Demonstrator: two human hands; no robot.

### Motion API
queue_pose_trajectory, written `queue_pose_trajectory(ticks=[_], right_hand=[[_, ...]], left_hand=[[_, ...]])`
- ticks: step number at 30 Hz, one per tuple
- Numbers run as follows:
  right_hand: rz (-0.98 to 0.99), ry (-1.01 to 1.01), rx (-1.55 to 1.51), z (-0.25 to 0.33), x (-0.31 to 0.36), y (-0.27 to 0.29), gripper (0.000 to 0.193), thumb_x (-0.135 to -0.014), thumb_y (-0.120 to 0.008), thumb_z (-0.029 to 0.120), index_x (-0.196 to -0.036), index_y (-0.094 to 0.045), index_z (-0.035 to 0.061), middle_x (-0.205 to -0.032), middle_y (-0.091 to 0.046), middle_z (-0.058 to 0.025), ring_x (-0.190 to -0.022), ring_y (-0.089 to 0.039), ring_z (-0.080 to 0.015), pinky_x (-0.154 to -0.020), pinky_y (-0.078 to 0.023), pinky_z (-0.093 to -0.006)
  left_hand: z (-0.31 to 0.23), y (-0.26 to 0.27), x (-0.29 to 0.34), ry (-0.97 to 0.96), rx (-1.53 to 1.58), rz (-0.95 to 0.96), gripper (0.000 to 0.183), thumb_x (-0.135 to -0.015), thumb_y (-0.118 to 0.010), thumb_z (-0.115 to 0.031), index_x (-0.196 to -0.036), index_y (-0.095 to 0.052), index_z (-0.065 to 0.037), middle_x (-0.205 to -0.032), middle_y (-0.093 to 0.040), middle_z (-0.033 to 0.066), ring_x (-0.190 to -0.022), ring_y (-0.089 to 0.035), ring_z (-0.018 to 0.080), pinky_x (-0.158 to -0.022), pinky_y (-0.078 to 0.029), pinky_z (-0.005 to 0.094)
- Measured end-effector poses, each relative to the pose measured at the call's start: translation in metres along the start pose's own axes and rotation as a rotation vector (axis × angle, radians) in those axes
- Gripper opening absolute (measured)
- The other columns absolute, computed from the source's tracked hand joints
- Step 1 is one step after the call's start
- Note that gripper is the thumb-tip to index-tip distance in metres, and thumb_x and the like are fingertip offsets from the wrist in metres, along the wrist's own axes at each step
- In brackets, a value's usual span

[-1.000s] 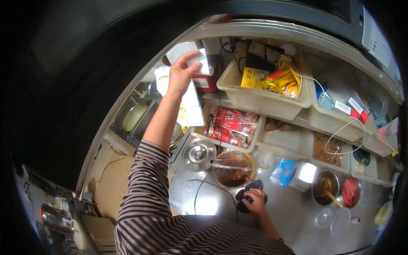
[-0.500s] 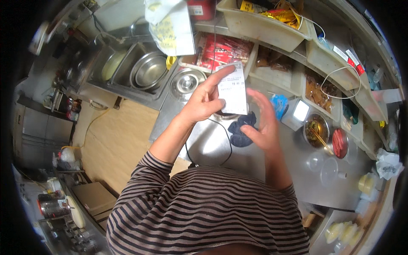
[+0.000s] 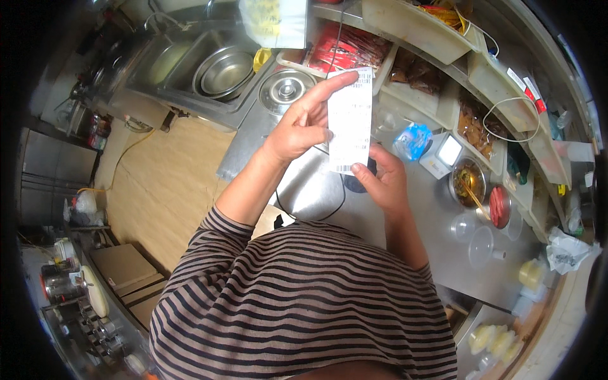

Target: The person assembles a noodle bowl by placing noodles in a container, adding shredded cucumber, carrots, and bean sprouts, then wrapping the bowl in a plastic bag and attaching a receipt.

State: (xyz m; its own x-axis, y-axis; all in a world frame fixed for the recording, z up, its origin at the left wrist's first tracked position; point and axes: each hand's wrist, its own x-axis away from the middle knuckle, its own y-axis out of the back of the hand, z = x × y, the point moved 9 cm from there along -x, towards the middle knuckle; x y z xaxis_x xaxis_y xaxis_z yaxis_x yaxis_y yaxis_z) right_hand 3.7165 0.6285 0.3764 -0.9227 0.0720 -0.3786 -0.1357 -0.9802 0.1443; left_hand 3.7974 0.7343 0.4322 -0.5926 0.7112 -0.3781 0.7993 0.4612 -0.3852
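Observation:
A long white paper receipt with small print hangs over the steel counter. On its left side my left hand grips it, the index finger stretched across the top and the thumb at the middle of the edge. My right hand pinches its lower right corner between thumb and fingers. Dark blue cloth shows partly under the receipt. Beyond my left hand stands a round steel pot lid.
To the left is a double sink with steel bowls. Right of my hands are a blue plastic bag, a white device with a lit screen, a food bowl with chopsticks and a bowl of red food. Bins line the back.
My right hand has come down and closed on the receipt's lower corner; before, it was open beside the paper. More of the receipt's length now shows, and the view has shifted slightly.

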Motion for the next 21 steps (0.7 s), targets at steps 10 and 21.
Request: queue_pose_trajectory(ticks=[10, 21], right_hand=[[-0.005, -0.107, -0.062, -0.009, 0.013, -0.007, 0.024, -0.080, -0.064, 0.005, -0.104, -0.063, 0.0007, -0.102, -0.064, -0.0096, -0.092, -0.060, -0.0165, -0.083, -0.045, -0.0285], [-0.037, -0.176, -0.024, -0.012, 0.015, 0.000, 0.020, -0.082, -0.064, 0.010, -0.100, -0.067, 0.0019, -0.104, -0.065, -0.0124, -0.090, -0.063, -0.0197, -0.081, -0.048, -0.0286]], left_hand=[[-0.002, 0.004, 0.000, -0.025, 0.031, 0.018, 0.086, -0.058, -0.049, 0.002, -0.142, -0.028, 0.004, -0.136, -0.042, 0.0126, -0.128, -0.040, 0.0210, -0.108, -0.029, 0.0329], [0.001, 0.004, -0.009, -0.071, -0.016, 0.071, 0.088, -0.057, -0.047, 0.003, -0.142, -0.027, 0.004, -0.137, -0.041, 0.0142, -0.129, -0.038, 0.0223, -0.108, -0.027, 0.0340]])
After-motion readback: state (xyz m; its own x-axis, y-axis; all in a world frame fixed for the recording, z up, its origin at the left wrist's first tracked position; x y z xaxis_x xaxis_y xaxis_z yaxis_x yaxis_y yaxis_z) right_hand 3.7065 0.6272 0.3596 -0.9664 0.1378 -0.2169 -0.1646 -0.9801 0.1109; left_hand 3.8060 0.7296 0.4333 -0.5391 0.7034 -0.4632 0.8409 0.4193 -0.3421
